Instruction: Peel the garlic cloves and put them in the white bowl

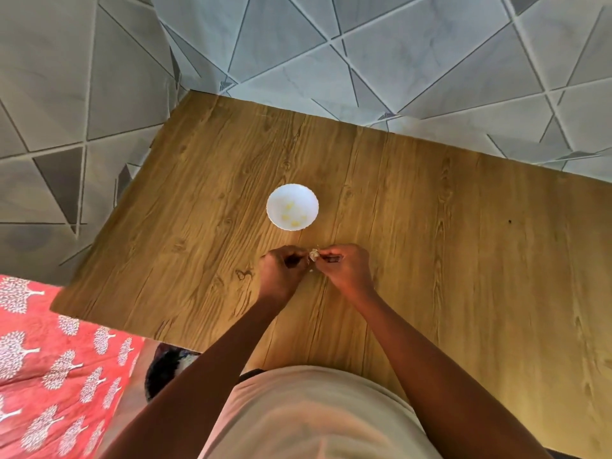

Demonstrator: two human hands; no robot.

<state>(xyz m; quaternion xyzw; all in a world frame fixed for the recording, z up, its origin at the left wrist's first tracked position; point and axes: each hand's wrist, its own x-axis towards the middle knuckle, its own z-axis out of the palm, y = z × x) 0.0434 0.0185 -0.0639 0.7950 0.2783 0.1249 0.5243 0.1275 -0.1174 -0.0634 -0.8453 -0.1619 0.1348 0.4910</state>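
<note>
Done: a few peeled cloves point(290, 213) in white bowl point(292, 207) | Now: your left hand point(281, 271) and right hand point(347, 268) each grip-pinch one garlic clove point(313, 254) | Left: finish peeling, drop it in.

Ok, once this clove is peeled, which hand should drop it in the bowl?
Probably the right hand: both hands pinch the garlic clove, and it lies nearer the right fingertips. The white bowl sits just beyond both, so the left hand could too.

Your curled hands point(313, 265) hide most of the garlic clove point(313, 254); the pale bits in the white bowl point(292, 207) are too small to identify.
</note>
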